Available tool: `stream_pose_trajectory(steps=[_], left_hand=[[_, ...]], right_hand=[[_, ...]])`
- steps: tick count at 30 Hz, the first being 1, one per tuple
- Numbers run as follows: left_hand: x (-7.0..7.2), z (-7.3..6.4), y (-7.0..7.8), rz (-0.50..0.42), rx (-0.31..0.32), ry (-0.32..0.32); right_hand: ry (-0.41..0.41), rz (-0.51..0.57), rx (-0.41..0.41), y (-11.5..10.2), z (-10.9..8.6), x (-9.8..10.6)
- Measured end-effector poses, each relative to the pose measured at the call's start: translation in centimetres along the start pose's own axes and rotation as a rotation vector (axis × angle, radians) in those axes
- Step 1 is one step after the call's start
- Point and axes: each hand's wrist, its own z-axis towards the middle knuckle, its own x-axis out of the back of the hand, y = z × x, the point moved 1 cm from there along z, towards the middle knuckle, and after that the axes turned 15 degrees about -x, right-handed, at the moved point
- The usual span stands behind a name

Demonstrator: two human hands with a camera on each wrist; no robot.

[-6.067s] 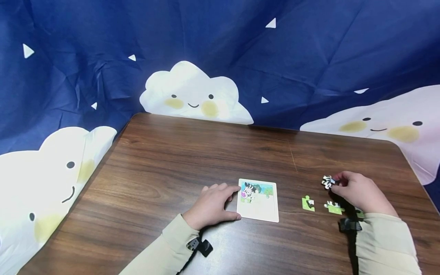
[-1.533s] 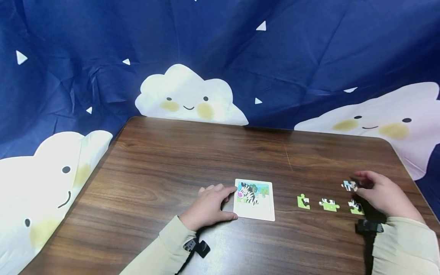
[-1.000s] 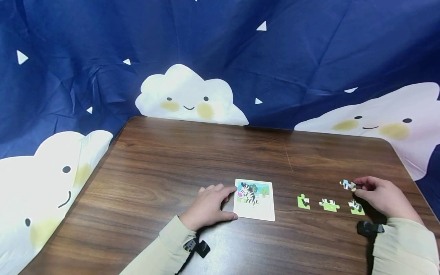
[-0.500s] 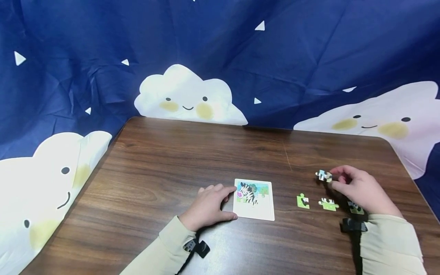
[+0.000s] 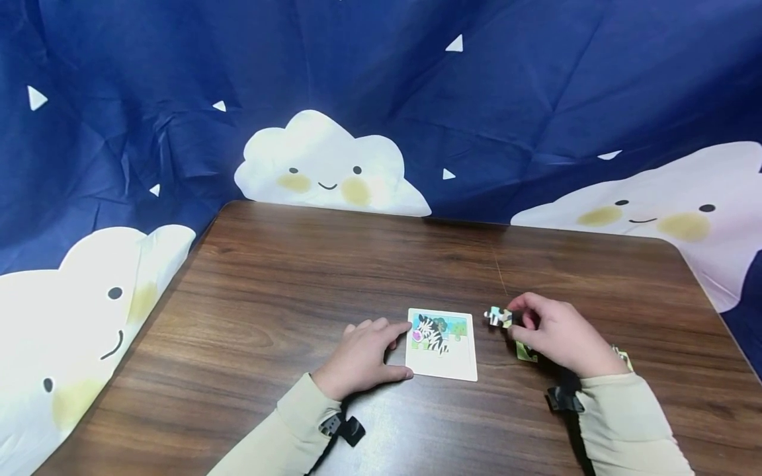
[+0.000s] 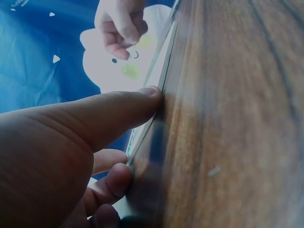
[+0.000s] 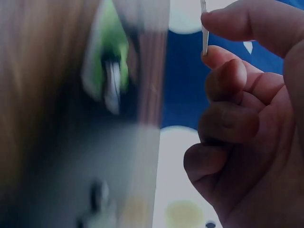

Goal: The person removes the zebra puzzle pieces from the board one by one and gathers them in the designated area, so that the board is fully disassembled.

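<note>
Wide across the back hangs the blue curtain [image 5: 381,59], smiling white clouds [image 5: 330,152] printed on it, and in front your brown worktop [image 5: 286,277] spreads out from its rounded far corners. There are your pale sleeves [image 5: 631,420] at the near side, a black strap [image 5: 564,400] at each wrist. Your left hand [image 5: 363,357] is at the left edge of the puzzle board [image 5: 443,368], thumb and forefinger spread well apart, both tips touching that edge. And your right hand [image 5: 559,334], nearer the worktop's right edge, has thumb and forefinger pinching a puzzle piece [image 5: 497,317] by its right end! The board itself lies about midway between the worktop's left and right edges, an incomplete zebra picture [image 5: 431,334] across its upper part, plain cream below. The pinched piece is up off the wood, just beside the board's right edge. Below your right hand lies a green piece [image 5: 525,352], partly covered, and another green bit [image 5: 623,357] peeks past your wrist toward the worktop's right edge, mostly hidden.
</note>
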Motion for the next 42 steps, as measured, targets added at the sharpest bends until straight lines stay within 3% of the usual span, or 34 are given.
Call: stream_pose_trajectory(steps=[9, 16, 29, 35, 42], left_hand=[[0.0, 0.0, 0.1, 0.004, 0.007, -0.004], [-0.1, 0.0, 0.0, 0.008, -0.001, 0.009], [-0.2, 0.0, 0.0, -0.001, 0.002, 0.009], [-0.1, 0.0, 0.0, -0.007, 0.005, 0.009], [-0.1, 0.0, 0.0, -0.003, 0.006, 0.005]], right_hand=[[-0.05, -0.012, 0.082, -1.8, 0.0, -3.0], [-0.106, 0.016, 0.126, -2.9, -0.1, -4.0], [-0.185, 0.007, 0.107, -3.4, -0.2, -4.7], [-0.173, 0.011, 0.115, -3.6, -0.2, -4.7], [-0.073, -0.023, 0.087, -2.5, -0.2, -3.0]])
